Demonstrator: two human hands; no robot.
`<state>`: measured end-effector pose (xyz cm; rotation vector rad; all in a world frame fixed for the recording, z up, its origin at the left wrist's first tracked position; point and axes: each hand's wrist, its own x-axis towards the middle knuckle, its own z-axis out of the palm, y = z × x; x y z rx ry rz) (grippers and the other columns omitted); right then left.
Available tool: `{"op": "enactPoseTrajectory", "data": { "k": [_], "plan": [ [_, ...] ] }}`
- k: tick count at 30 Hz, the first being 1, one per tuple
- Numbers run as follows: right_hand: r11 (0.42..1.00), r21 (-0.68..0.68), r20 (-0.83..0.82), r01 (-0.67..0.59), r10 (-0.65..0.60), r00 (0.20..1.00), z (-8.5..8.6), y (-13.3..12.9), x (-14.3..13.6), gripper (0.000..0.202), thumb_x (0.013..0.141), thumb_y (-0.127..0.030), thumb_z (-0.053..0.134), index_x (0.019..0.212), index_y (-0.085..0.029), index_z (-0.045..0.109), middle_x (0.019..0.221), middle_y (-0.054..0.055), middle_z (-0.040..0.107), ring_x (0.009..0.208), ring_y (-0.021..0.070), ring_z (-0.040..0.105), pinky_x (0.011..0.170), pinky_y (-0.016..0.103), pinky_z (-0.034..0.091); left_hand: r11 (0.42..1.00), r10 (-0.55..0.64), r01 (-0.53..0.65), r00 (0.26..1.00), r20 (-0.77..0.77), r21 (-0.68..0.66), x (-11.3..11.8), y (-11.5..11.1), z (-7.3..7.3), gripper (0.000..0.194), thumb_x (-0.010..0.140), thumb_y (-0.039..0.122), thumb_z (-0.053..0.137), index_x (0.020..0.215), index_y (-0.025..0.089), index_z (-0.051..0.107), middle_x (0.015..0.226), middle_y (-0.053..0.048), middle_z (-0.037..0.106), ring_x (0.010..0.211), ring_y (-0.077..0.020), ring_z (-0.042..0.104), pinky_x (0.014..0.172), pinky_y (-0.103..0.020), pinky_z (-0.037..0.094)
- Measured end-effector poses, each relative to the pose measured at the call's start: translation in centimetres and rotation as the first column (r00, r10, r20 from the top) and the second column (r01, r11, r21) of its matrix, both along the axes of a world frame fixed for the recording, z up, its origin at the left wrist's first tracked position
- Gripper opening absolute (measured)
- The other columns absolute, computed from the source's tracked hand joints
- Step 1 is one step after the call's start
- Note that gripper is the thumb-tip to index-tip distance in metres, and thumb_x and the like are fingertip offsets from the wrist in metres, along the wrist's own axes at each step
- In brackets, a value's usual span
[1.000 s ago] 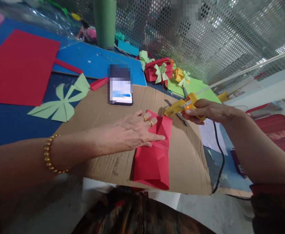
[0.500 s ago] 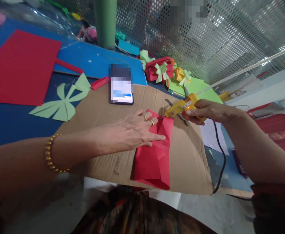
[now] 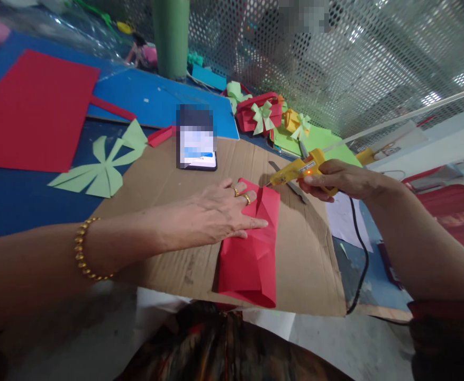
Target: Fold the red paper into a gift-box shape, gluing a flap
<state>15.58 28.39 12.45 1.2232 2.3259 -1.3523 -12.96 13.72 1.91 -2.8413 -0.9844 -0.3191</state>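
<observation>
A folded red paper piece [image 3: 247, 264] lies on a brown cardboard sheet [image 3: 168, 267]. Across its upper part my left hand [image 3: 232, 211] rests flat with fingers spread, pressing the paper down. My right hand [image 3: 330, 180] is wrapped round a yellow glue gun [image 3: 295, 172] whose small orange light is lit. The gun's nozzle is at the far edge of the red paper, beside a fold; whether it touches cannot be made out. Under the gun, a pair of scissors [image 3: 298, 193] lies on the cardboard, partly covered.
A phone [image 3: 198, 140] lies at the cardboard's far edge. Leftward are a green paper bow cutout [image 3: 102, 166] and a red sheet [image 3: 37, 111]. Small red paper baskets [image 3: 259, 111] with green bows stand at the back. A black cord [image 3: 361, 254] hangs down from the gun on the right.
The glue gun's tip has moved slightly up and right along the paper's far edge. The paper's right flap lies a little further left. My left hand stays in place.
</observation>
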Motion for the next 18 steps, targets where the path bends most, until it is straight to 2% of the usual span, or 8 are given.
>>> {"op": "enactPoseTrajectory", "data": {
  "k": [2,5,8,9,11,13,16,18],
  "plan": [
    [0.997,0.022,-0.029,0.073,-0.072,0.997,0.4,-0.2,0.4,0.060,0.088,-0.076,0.071,0.070,-0.018,0.065,0.052,-0.001,0.053,0.047,0.0099,0.045,0.050,0.033,0.031,1.000,-0.006,0.006,1.000,0.017,-0.007,0.0,0.0,0.1,0.044,0.110,0.041,0.051,0.152,0.040,0.060,0.144,-0.013,0.066,0.135,-0.0316,0.057,0.118,-0.050,0.037],
    [0.977,0.066,-0.164,0.204,-0.191,0.968,0.7,-0.9,1.1,0.058,0.082,-0.075,0.078,0.076,-0.018,0.067,0.050,0.000,0.054,0.046,0.0121,0.046,0.051,0.035,0.032,1.000,-0.007,0.008,0.999,0.047,-0.020,-0.1,0.1,-0.1,0.041,0.109,0.041,0.054,0.148,0.039,0.064,0.158,-0.012,0.057,0.144,-0.0330,0.052,0.121,-0.051,0.036],
    [0.933,0.066,-0.373,0.353,-0.305,0.876,0.1,-2.8,0.9,0.058,0.077,-0.074,0.083,0.082,-0.018,0.070,0.052,0.000,0.056,0.047,0.0132,0.050,0.052,0.034,0.037,0.999,-0.024,0.025,0.999,0.041,-0.027,-0.4,0.0,-0.3,0.040,0.111,0.039,0.051,0.150,0.040,0.062,0.166,-0.009,0.049,0.152,-0.0296,0.045,0.125,-0.051,0.032],
    [0.907,0.042,-0.445,0.418,-0.358,0.821,-0.3,-3.8,0.5,0.058,0.075,-0.074,0.084,0.085,-0.019,0.071,0.058,0.001,0.060,0.052,0.0141,0.054,0.055,0.033,0.042,0.999,-0.028,0.029,0.999,0.029,-0.023,-0.5,-0.1,-0.3,0.041,0.111,0.037,0.051,0.151,0.040,0.061,0.167,-0.009,0.049,0.152,-0.0288,0.045,0.125,-0.051,0.031],
    [0.875,-0.049,-0.558,0.481,-0.424,0.714,-1.4,-5.8,-0.5,0.059,0.070,-0.075,0.087,0.090,-0.021,0.070,0.087,0.007,0.072,0.062,0.0167,0.063,0.061,0.035,0.053,1.000,-0.026,0.026,1.000,0.000,-0.003,-0.6,-0.3,-0.2,0.043,0.111,0.033,0.051,0.153,0.039,0.057,0.165,-0.010,0.051,0.150,-0.0299,0.048,0.124,-0.053,0.033],
    [0.854,-0.133,-0.605,0.503,-0.472,0.641,-2.8,-7.4,-1.6,0.057,0.074,-0.075,0.084,0.095,-0.023,0.070,0.104,0.009,0.072,0.080,0.0225,0.072,0.073,0.040,0.062,0.999,-0.022,0.023,0.999,-0.031,0.033,-0.7,-0.4,0.1,0.045,0.111,0.029,0.051,0.155,0.037,0.055,0.159,-0.013,0.055,0.145,-0.0317,0.052,0.121,-0.055,0.035],
    [0.855,-0.211,-0.625,0.474,-0.491,0.607,-4.9,-8.4,-2.9,0.053,0.078,-0.073,0.082,0.095,-0.025,0.069,0.108,0.010,0.072,0.095,0.0277,0.075,0.083,0.043,0.063,0.997,-0.030,0.034,0.998,-0.061,0.073,-0.7,-0.5,0.5,0.042,0.110,0.029,0.051,0.151,0.034,0.059,0.146,-0.013,0.064,0.138,-0.0315,0.057,0.119,-0.055,0.038],
    [0.862,-0.195,-0.627,0.467,-0.476,0.617,-6.1,-8.0,-3.2,0.048,0.082,-0.072,0.078,0.099,-0.027,0.068,0.107,0.010,0.072,0.103,0.0301,0.075,0.085,0.044,0.062,0.996,-0.033,0.037,0.998,-0.058,0.083,-0.7,-0.4,0.7,0.041,0.109,0.031,0.056,0.149,0.035,0.061,0.142,-0.012,0.066,0.140,-0.0320,0.055,0.118,-0.052,0.039]
  ]
}}
